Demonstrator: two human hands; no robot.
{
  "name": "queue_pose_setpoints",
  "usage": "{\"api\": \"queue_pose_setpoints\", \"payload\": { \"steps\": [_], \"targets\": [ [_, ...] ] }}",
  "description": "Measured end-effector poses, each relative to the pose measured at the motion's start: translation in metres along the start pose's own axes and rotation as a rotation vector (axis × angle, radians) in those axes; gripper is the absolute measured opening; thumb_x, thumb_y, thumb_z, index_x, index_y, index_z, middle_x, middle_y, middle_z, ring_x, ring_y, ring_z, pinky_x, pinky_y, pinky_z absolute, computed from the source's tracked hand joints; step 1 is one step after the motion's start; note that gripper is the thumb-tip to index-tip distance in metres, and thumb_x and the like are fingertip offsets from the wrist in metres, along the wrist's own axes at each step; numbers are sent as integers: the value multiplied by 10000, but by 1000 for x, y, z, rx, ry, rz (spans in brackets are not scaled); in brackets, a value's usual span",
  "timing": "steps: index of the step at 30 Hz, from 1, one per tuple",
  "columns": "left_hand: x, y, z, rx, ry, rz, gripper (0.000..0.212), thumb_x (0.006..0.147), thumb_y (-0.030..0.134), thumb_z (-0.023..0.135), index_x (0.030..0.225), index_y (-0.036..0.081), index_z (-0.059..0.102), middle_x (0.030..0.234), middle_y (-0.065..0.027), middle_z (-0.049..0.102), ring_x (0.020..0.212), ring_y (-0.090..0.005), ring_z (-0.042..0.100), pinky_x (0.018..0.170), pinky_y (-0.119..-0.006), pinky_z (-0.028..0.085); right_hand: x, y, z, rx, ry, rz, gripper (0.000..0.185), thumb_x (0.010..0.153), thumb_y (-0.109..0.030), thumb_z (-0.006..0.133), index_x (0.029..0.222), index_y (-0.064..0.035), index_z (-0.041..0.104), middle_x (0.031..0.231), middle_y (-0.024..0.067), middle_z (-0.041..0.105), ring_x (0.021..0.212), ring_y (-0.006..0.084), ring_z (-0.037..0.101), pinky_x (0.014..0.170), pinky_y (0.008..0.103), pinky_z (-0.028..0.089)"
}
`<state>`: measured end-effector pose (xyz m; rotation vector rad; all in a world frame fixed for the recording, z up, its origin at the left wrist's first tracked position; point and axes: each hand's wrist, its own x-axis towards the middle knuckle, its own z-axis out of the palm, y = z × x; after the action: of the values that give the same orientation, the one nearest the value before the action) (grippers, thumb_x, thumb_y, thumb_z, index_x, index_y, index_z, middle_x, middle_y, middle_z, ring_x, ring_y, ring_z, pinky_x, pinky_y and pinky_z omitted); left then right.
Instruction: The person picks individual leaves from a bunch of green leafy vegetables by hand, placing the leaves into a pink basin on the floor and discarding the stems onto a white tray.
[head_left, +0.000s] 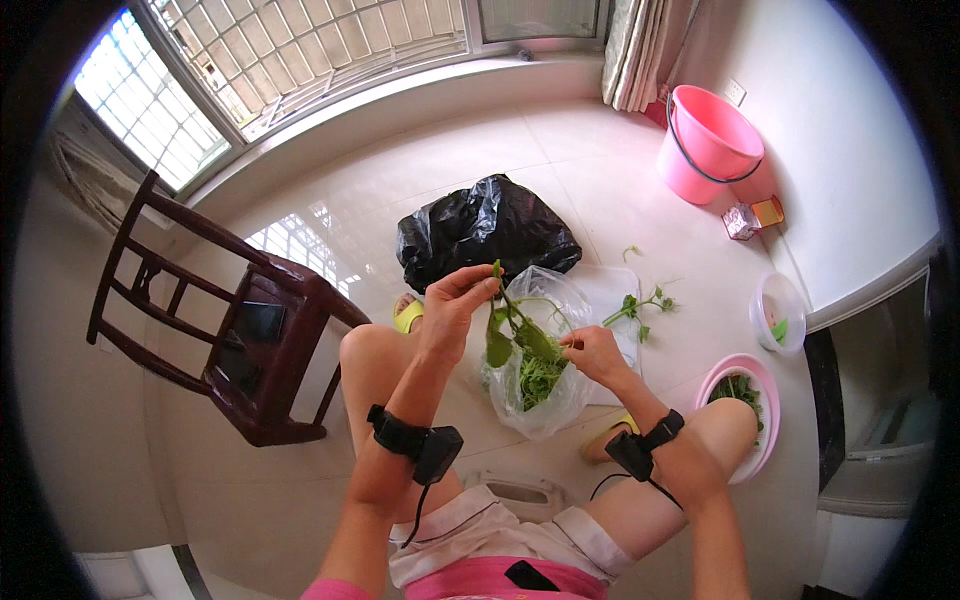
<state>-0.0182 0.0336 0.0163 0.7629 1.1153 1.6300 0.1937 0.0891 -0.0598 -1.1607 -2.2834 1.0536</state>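
My left hand (454, 304) pinches the stem of a leafy green pea shoot (514, 322) between thumb and fingertips. The shoot's leaves hang over a clear plastic bag (577, 394) on the floor, which holds a heap of thin green trimmings (541, 379). At the bag's right side, my right hand (596, 352) has its thumb and forefinger pinched at a thin tendril of the shoot. Another green shoot (637, 307) lies to the right, partly across a white sheet (611, 289). Behind the bag sits a bulging black plastic bag (487, 229).
A pink-rimmed basket (766, 442) with greens stands beside my right knee, near a clear tub (799, 315). Farther back are a pink bucket (694, 161) and small boxes (741, 222). To the left is a dark wooden chair (285, 375) with a phone (260, 321) on its seat.
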Motion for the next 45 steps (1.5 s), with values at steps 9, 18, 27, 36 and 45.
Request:
{"api": "queue_pose_setpoints", "payload": {
  "steps": [9,18,27,36,45],
  "targets": [
    [-4,-4,9,97,13,-60,206,708,34,615,902,-31,594,791,-54,600,697,-83,528,657,-191,413,-13,-34,-70,-306,119,65,111,659,-41,535,751,-17,591,695,164,555,601,325,543,594,381,436],
    [-9,-18,23,76,-40,-137,201,697,47,629,879,-33,595,754,-51,596,662,-87,530,620,-197,416,-14,-95,-55,-234,518,-440,89,651,-27,608,739,-33,598,754,85,567,703,227,520,599,305,426],
    [-12,-26,25,-33,-27,-182,183,703,50,622,869,-23,593,744,-46,594,652,-90,528,620,-207,405,-7,-81,-36,99,184,-162,76,672,-78,577,696,-6,580,666,125,558,581,253,542,549,314,434],
    [-12,-23,21,-81,-63,-180,158,736,64,594,882,4,579,780,-31,583,685,-102,532,648,-220,413,-4,-72,-33,372,13,24,116,687,-67,551,752,22,588,629,84,581,561,143,551,537,247,438],
    [-11,-17,15,-86,-124,-248,134,765,97,566,885,35,562,784,-15,577,697,-96,534,670,-219,402,-1,-64,-42,1115,-62,326,96,756,-89,561,807,-10,585,690,8,561,602,59,501,561,170,406]
  ]
}}
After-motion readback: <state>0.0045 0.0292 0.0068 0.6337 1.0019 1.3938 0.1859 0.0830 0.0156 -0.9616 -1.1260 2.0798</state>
